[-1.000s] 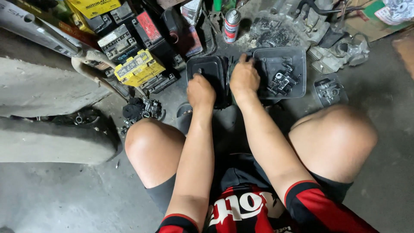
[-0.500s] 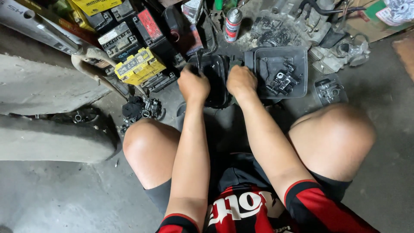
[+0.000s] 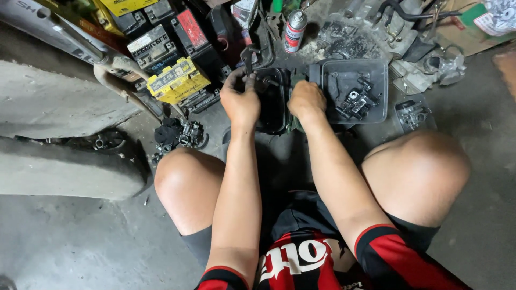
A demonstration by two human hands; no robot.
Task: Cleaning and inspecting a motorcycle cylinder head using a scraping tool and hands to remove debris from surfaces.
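Observation:
A black plastic container (image 3: 273,102) stands on the concrete floor between my knees, tilted up on its edge. My left hand (image 3: 240,99) grips its left rim, greasy fingers curled over the top corner. My right hand (image 3: 305,99) is closed on its right side, between it and a grey plastic tray (image 3: 376,72) holding several dark metal parts (image 3: 357,102). What lies inside the black container is hidden by my hands.
A yellow battery (image 3: 177,79) and several other batteries lie at the upper left. A spray can (image 3: 294,31) stands behind the container. Small engine parts (image 3: 180,135) sit by my left knee, a small tray of parts (image 3: 414,113) by my right. Concrete slabs (image 3: 59,166) border the left.
Both hands have lifted the black container from lying flat to standing on its edge, and my left hand has shifted up to its top corner.

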